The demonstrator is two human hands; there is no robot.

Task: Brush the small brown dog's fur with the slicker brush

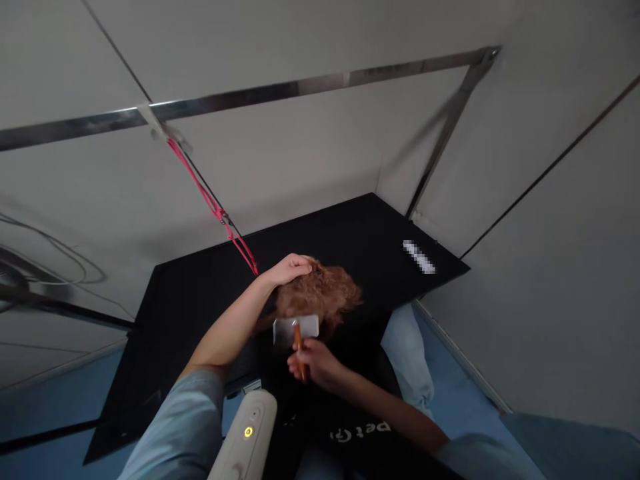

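In the head view, the left fingers [301, 269] are curled into the coat at the far side of a curly brown-furred dog [325, 293]; how firmly they hold cannot be told. The right fingers [294, 363] are wrapped around the orange handle of a slicker brush [310, 326], its head at the dog's near edge. The dog lies between the two sets of fingers, over the black bench [350, 227].

If the dog twisted, the brush's edge or pins could scrape skin, or a mat could snag and pull. Pink cords [200, 180] slope from a metal rail [260, 97] to beside the left wrist, where they might catch the arm. A pale device [249, 433] rises nearer the wearer, left of the right fingers, and could crowd that side.
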